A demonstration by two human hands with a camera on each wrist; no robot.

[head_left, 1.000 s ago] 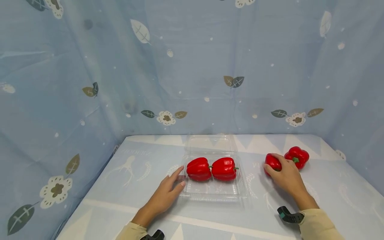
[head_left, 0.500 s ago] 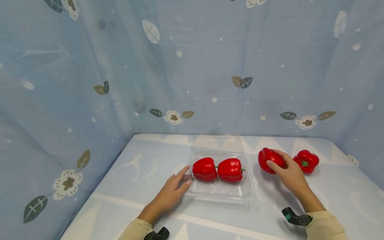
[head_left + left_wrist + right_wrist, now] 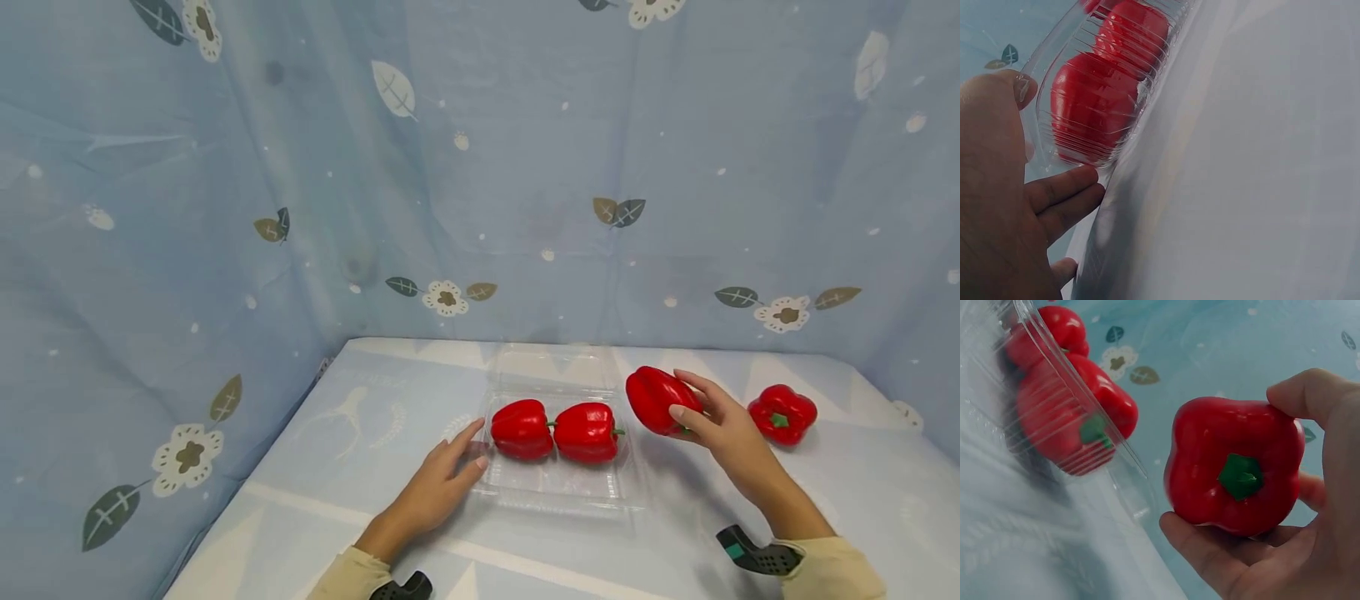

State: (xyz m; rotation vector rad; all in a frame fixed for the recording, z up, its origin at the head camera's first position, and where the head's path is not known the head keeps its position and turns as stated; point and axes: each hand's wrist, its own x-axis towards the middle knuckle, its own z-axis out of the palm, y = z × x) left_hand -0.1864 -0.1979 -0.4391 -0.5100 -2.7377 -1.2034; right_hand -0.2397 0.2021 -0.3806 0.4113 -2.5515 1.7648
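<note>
My right hand [image 3: 726, 429] grips a red bell pepper [image 3: 660, 400], raised over the table just right of a clear plastic clamshell box [image 3: 558, 493]. In the right wrist view this held bell pepper [image 3: 1200, 447] turns its green stem to the camera, thumb on one side and fingers on the other. Two more red bell peppers, a left one [image 3: 521, 430] and a right one [image 3: 587, 432], lie side by side in the box. At the box's left wall rests my left hand [image 3: 435, 487], its fingers extended; the left wrist view shows fingertips [image 3: 1088, 178] right at the box's end.
One further red bell pepper [image 3: 782, 415] sits on the table to the right, behind my right hand. The box's lid [image 3: 551, 364] lies folded back. Beyond the pale patterned table [image 3: 360, 467] hangs a blue curtain [image 3: 525, 167].
My right hand has lifted the bell pepper off the table and carried it left toward the box, tilting it. The left hand stays at the box. The head view has shifted slightly.
</note>
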